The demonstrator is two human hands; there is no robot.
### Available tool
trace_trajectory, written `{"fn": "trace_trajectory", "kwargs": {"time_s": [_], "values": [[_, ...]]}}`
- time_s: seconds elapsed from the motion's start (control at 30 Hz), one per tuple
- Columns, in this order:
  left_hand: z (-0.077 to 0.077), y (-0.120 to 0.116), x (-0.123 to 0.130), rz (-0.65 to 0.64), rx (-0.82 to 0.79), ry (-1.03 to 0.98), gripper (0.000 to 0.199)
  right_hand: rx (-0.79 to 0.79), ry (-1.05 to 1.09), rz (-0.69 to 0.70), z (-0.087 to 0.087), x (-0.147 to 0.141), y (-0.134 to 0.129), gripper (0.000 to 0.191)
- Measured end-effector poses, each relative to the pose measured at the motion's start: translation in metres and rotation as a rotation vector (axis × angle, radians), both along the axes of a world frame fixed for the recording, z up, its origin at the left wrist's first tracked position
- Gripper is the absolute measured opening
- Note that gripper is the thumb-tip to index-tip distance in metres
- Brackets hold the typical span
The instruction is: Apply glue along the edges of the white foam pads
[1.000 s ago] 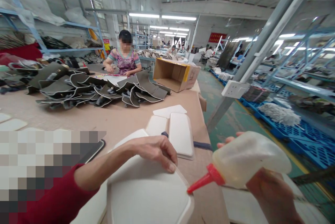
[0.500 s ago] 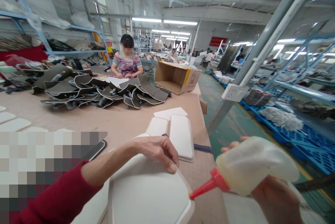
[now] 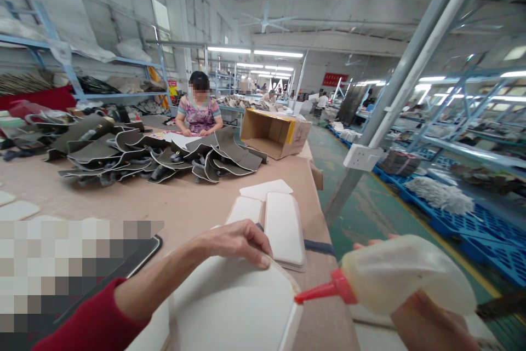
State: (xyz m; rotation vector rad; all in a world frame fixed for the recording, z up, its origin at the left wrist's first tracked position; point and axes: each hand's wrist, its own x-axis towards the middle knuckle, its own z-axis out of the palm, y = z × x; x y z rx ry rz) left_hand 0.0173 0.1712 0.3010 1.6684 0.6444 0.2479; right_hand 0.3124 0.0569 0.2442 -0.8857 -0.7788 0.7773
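Observation:
My left hand (image 3: 240, 242) pinches the upper edge of a large white panel (image 3: 230, 304) at the bottom centre. In my right hand (image 3: 431, 318) is a translucent squeeze bottle (image 3: 406, 274), tilted down to the left. Its red nozzle (image 3: 318, 292) points at the panel's right edge, with the tip at the corner. A yellowish line runs along that edge near the tip. Smaller white panels (image 3: 284, 228) lie just beyond my left hand.
Dark grey folded pieces (image 3: 164, 154) are heaped across the table (image 3: 197, 203). An open cardboard box (image 3: 275, 133) stands at its far right. A person (image 3: 199, 107) sits behind the heap. A metal post (image 3: 370, 137) rises on the right, beside blue pallets (image 3: 472, 230).
The view has tilted up slightly, so most things sit lower in the picture. The nozzle tip remains at the panel's edge, and both hands keep their holds.

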Motion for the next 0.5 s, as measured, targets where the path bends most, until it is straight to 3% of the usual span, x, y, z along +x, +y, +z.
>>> {"fn": "trace_trajectory", "kwargs": {"time_s": [0.13,0.33,0.5], "values": [[0.002,-0.001,-0.001,0.034,0.055,-0.001,0.035,-0.035,0.251,-0.112,0.007,-0.020,-0.002,0.082],[0.001,-0.002,-0.004,0.069,0.098,-0.001,0.039,0.031,0.273,-0.020,-0.007,-0.015,-0.002,0.070],[0.001,-0.004,-0.005,0.085,0.106,0.012,0.040,0.040,0.250,0.028,-0.008,-0.012,-0.003,0.070]]}}
